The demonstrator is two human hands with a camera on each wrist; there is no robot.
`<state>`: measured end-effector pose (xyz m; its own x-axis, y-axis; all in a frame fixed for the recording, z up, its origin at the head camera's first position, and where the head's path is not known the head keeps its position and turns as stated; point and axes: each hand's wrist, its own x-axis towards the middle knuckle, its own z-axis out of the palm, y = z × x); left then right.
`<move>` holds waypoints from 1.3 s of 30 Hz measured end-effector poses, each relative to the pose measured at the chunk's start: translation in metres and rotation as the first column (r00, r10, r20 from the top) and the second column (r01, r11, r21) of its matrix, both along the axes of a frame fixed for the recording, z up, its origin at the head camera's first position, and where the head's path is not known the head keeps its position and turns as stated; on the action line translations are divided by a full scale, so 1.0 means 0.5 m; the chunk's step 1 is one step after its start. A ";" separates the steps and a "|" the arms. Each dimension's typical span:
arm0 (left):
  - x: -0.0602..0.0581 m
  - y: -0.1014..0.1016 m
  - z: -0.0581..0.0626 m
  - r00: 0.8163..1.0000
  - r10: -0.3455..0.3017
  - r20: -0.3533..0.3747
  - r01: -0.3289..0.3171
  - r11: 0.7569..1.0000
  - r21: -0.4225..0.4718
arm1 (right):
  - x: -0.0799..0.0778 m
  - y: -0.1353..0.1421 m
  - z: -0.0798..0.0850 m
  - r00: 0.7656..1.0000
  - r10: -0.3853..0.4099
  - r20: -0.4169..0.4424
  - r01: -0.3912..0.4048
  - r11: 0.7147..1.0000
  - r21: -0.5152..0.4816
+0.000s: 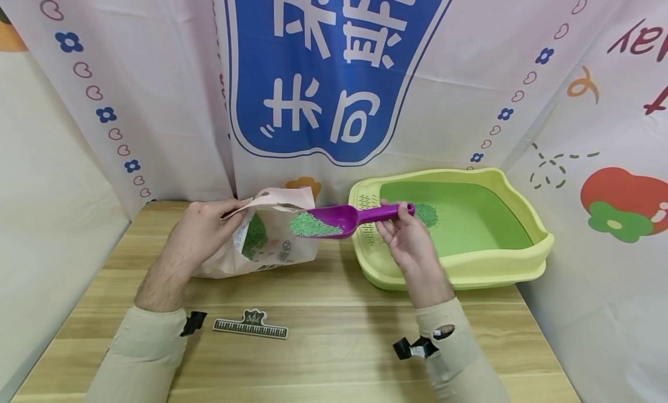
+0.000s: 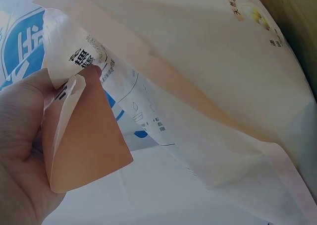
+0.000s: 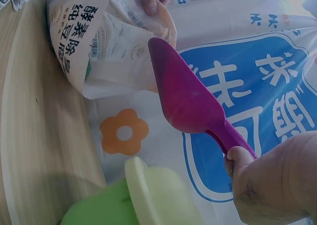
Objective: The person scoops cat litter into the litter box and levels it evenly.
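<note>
Green litter pellets [image 1: 311, 224] lie in a purple scoop [image 1: 344, 218], whose handle my right hand [image 1: 412, 240] grips. The scoop's tip is beside the mouth of a pale pink bag [image 1: 292, 249], left of the litter box. My left hand [image 1: 211, 226] pinches the bag's upper edge and holds the mouth open; more green pellets [image 1: 256, 236] show inside. In the left wrist view, the fingers hold a folded flap [image 2: 91, 136] of the bag. The right wrist view shows the scoop's underside [image 3: 185, 93], so its load is hidden there.
A yellow-green litter box [image 1: 469, 264] stands at the table's right, with a small heap of green pellets [image 1: 427, 215] on its floor. A black-and-white bag clip [image 1: 250, 325] lies on the wooden table [image 1: 323, 356] between the forearms. Printed curtains [image 1: 172, 101] hang behind.
</note>
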<state>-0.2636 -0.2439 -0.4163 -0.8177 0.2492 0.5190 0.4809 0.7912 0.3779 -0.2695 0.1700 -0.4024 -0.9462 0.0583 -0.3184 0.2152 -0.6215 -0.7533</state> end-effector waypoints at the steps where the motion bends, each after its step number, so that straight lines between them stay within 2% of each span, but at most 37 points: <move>1: 0.000 0.000 0.000 1.000 -0.001 0.002 0.001 1.000 0.000 | 0.000 0.005 0.001 1.000 -0.002 0.001 0.002 1.000 -0.001; 14: -0.002 0.000 -0.001 1.000 0.000 -0.010 0.000 1.000 -0.009 | -0.005 0.067 0.023 0.999 -0.048 0.019 0.050 0.989 -0.137; 22: -0.002 0.000 0.000 1.000 0.009 0.008 -0.009 1.000 -0.015 | -0.007 0.095 0.035 0.996 -0.079 0.037 0.085 0.976 -0.202; 30: -0.001 0.000 0.000 1.000 0.017 0.022 -0.017 1.000 -0.016 | -0.008 0.117 0.039 0.994 -0.103 0.032 0.108 0.970 -0.218; 39: -0.001 -0.001 -0.001 0.999 0.017 0.032 -0.016 1.000 -0.013 | -0.012 0.145 0.045 0.986 -0.153 0.062 0.165 0.937 -0.308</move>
<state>-0.2643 -0.2443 -0.4167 -0.8378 0.2416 0.4896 0.4555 0.8037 0.3829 -0.2753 0.2425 -0.3799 -0.9201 0.0995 -0.3789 0.1180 -0.8518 -0.5104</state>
